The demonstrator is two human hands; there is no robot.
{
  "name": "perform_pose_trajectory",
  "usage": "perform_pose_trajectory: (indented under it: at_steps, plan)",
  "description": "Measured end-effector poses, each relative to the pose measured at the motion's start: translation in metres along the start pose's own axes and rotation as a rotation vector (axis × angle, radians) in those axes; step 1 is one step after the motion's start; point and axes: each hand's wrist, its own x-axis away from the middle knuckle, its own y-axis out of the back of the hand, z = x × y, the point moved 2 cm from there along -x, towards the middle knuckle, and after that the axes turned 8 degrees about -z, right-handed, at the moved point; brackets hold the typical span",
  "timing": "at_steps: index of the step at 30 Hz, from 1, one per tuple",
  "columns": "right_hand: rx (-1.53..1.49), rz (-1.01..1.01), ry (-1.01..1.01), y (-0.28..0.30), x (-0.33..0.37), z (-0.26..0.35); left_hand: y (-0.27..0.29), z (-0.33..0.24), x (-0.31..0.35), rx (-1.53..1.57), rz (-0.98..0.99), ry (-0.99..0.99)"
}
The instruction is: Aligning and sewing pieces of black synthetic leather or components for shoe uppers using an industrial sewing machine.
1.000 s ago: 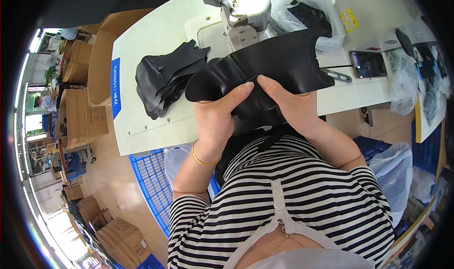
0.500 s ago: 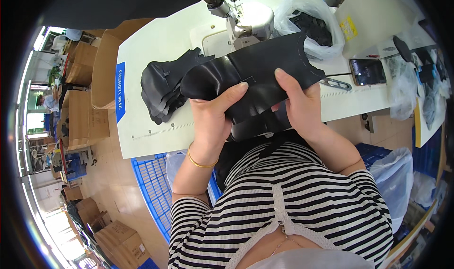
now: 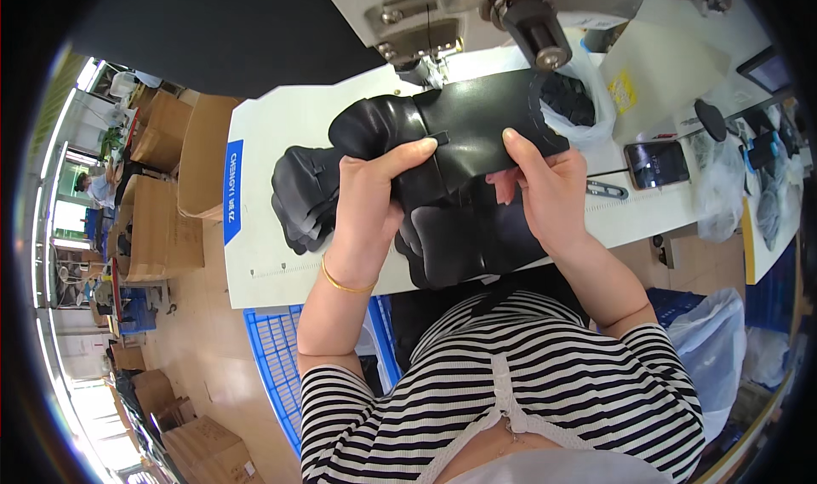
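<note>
Between both hands I hold up a black leather piece (image 3: 485,114), glossy, with a seam across it and a notched right edge. My left hand (image 3: 374,186) grips it near the seam, thumb on top by a small black tab (image 3: 438,137). With the thumb on its face, my right hand (image 3: 545,182) pinches the lower right part; some fingers are hidden behind. Below it, at the table's front edge, lies a stack of similar black pieces (image 3: 464,237). Another pile of black pieces (image 3: 302,199) rests on the table left of my left hand.
A sewing machine (image 3: 434,24) stands over the far side of the white table (image 3: 255,263). To the right are a plastic bag (image 3: 600,114) of black pieces, thread snips (image 3: 606,190) and a phone (image 3: 657,164). A blue basket (image 3: 272,356) sits below the table at left.
My view has shifted, showing more of the sewing machine. The held piece now sits higher above the front stack, which shows more, and is tilted slightly differently. Both hands keep their grip.
</note>
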Motion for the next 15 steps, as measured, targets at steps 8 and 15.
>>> perform_pose_trajectory:
  at_steps: [8,15]
  plan:
    - [-0.013,-0.033,0.103,-0.009,-0.039,0.005,-0.010,-0.011,-0.041,-0.011,-0.054,0.005]
    - [-0.071,-0.072,0.125,-0.009,-0.048,0.002,-0.014,-0.010,-0.049,-0.040,-0.086,-0.017]
